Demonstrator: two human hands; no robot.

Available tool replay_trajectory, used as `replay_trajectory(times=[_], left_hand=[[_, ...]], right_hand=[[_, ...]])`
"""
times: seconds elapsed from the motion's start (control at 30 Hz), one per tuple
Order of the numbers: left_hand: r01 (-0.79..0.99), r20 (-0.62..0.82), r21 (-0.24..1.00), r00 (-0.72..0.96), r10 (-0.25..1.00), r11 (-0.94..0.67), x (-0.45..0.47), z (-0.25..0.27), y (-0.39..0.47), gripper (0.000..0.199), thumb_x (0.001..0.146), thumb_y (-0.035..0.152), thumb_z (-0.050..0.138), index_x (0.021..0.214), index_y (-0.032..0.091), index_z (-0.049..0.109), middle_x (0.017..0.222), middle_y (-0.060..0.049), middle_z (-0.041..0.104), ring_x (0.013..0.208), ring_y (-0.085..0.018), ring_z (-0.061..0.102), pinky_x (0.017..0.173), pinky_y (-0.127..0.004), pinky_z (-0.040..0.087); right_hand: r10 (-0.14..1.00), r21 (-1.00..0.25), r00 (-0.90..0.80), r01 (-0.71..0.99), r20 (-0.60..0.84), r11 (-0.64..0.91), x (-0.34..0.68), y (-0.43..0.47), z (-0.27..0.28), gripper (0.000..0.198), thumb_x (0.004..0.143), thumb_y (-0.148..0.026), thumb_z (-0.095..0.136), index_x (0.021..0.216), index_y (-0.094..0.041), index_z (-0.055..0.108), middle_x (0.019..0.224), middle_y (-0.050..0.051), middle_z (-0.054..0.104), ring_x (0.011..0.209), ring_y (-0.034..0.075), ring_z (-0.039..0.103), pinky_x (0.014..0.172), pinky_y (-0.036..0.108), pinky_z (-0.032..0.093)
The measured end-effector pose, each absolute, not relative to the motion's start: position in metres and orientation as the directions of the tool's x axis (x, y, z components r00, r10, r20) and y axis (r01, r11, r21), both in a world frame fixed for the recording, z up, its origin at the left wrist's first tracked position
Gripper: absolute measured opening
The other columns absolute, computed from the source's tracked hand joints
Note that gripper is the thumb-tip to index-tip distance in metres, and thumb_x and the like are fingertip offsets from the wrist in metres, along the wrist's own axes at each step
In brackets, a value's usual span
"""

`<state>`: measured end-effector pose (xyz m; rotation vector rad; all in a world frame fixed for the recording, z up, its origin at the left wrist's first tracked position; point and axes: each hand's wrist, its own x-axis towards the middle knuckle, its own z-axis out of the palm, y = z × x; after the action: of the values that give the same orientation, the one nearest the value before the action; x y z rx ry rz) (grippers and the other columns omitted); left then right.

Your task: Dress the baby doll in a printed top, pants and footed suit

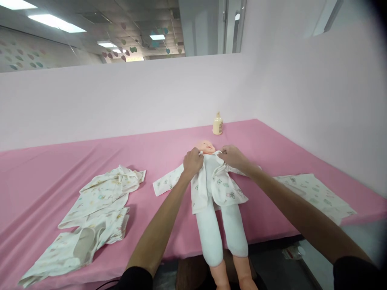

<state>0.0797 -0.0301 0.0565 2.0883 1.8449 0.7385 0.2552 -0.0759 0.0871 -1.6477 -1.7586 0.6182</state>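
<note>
A baby doll [208, 235] lies on its back, its head toward the wall and its feet past the table's front edge. It wears a white patterned baby jacket [229, 189] with long sleeves, open down the front over the white cloth body. My left hand [192, 162] pinches the jacket's collar edge on the left of the doll's neck. On the right of the neck, my right hand [233, 158] grips the other collar edge, fingers closed. My right forearm partly hides the sleeve on that side.
A pink sheet [145, 145] covers the table. Patterned baby clothes [99, 201] lie crumpled at left, with a greyish piece [84, 243] on them. Another patterned white cloth [317, 195] lies flat at right. A cream pump bottle [217, 125] stands near the back wall.
</note>
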Motion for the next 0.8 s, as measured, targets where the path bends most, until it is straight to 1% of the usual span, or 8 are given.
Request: replay_trajectory(times=[0.1,0.23,0.3,0.4,0.47,0.63,0.73,0.8], left_hand=[[0.815,0.244,0.554,0.037,0.969,-0.171,0.080,0.055,-0.032,0.010,0.091,0.023,0.045,0.083,0.022,0.051,0.091,-0.009,0.066,0.088,-0.025,0.060,0.070,-0.030,0.035],[0.770,0.304,0.615,-0.036,0.952,-0.168,0.080,0.055,-0.033,0.013,0.092,0.022,0.041,0.086,0.021,0.052,0.096,-0.009,0.068,0.092,-0.026,0.060,0.072,-0.032,0.035],[0.746,0.325,0.645,-0.070,0.943,-0.167,0.079,0.056,-0.032,0.013,0.092,0.023,0.042,0.089,0.020,0.054,0.099,-0.010,0.069,0.094,-0.026,0.060,0.074,-0.032,0.036],[0.709,0.347,0.682,-0.102,0.932,-0.176,0.077,0.056,-0.032,0.014,0.089,0.020,0.042,0.093,0.020,0.056,0.102,-0.009,0.069,0.096,-0.026,0.060,0.078,-0.032,0.039],[0.689,0.355,0.701,-0.113,0.928,-0.184,0.076,0.056,-0.032,0.016,0.088,0.018,0.042,0.093,0.019,0.058,0.101,-0.009,0.070,0.096,-0.025,0.060,0.079,-0.032,0.039],[0.651,0.360,0.727,-0.091,0.928,-0.218,0.077,0.058,-0.033,0.019,0.086,0.017,0.042,0.084,0.019,0.061,0.094,-0.007,0.070,0.089,-0.022,0.060,0.076,-0.031,0.039],[0.635,0.355,0.734,-0.058,0.933,-0.240,0.079,0.058,-0.036,0.021,0.086,0.016,0.041,0.077,0.019,0.060,0.088,-0.006,0.069,0.082,-0.020,0.059,0.074,-0.030,0.038],[0.626,0.338,0.739,-0.027,0.941,-0.248,0.080,0.058,-0.037,0.021,0.085,0.016,0.042,0.074,0.018,0.060,0.082,-0.005,0.068,0.078,-0.018,0.057,0.072,-0.029,0.038]], right_hand=[[0.989,-0.726,-0.002,0.679,0.145,0.108,0.255,-0.075,0.084,0.033,0.081,-0.016,0.051,0.058,-0.021,0.027,0.057,-0.005,0.029,0.055,0.010,0.028,0.053,0.027,0.020],[0.985,-0.719,0.015,0.686,0.172,0.115,0.253,-0.070,0.080,0.031,0.080,-0.015,0.048,0.058,-0.021,0.027,0.057,-0.004,0.031,0.054,0.010,0.030,0.052,0.028,0.021],[0.982,-0.699,0.026,0.706,0.187,0.114,0.253,-0.070,0.079,0.031,0.079,-0.014,0.047,0.058,-0.021,0.025,0.057,-0.004,0.029,0.054,0.010,0.028,0.052,0.029,0.019],[0.973,-0.634,0.053,0.766,0.223,0.103,0.258,-0.073,0.076,0.034,0.077,-0.012,0.047,0.060,-0.021,0.019,0.057,-0.004,0.026,0.054,0.011,0.023,0.054,0.031,0.016],[0.973,-0.581,0.066,0.810,0.221,0.077,0.264,-0.075,0.073,0.035,0.078,-0.012,0.047,0.061,-0.021,0.018,0.057,-0.004,0.026,0.055,0.012,0.022,0.055,0.032,0.016],[0.992,-0.487,0.055,0.873,0.118,0.009,0.278,-0.079,0.070,0.037,0.080,-0.016,0.049,0.062,-0.022,0.017,0.056,-0.003,0.024,0.056,0.013,0.020,0.056,0.032,0.016],[0.993,-0.512,0.039,0.859,0.114,0.025,0.280,-0.081,0.072,0.037,0.080,-0.017,0.049,0.061,-0.021,0.017,0.056,-0.004,0.025,0.055,0.012,0.021,0.055,0.032,0.015],[0.993,-0.577,0.026,0.816,0.118,0.047,0.279,-0.081,0.072,0.035,0.081,-0.018,0.049,0.059,-0.021,0.021,0.056,-0.004,0.032,0.053,0.011,0.024,0.053,0.031,0.016]])
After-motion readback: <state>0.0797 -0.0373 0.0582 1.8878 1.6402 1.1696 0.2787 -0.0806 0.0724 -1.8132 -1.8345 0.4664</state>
